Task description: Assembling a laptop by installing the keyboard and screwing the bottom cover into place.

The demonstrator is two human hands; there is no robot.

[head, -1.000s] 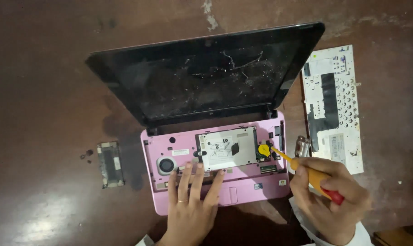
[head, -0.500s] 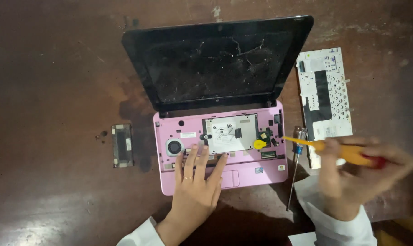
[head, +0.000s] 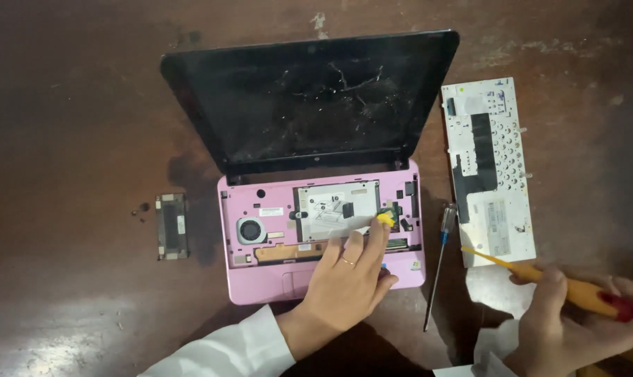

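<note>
While my left hand (head: 348, 279) rests fingers spread on the pink laptop (head: 321, 237) at the desk's (head: 72, 105) centre, my right hand (head: 575, 328), right of it, grips a yellow screwdriver (head: 540, 276).

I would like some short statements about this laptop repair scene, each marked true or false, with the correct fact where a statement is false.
1. The left hand rests on the opened base of the pink laptop. True.
2. The right hand holds a blue pen. False: it holds a screwdriver with a yellow and red handle.
3. The removed keyboard lies face down to the right of the laptop. True.
4. The laptop screen is closed flat over the base. False: it is open and tilted back.
5. A second, thin screwdriver lies on the table between the laptop and the keyboard. True.
6. The small dark cover lies on top of the keyboard. False: it lies on the table to the left of the laptop.
</note>
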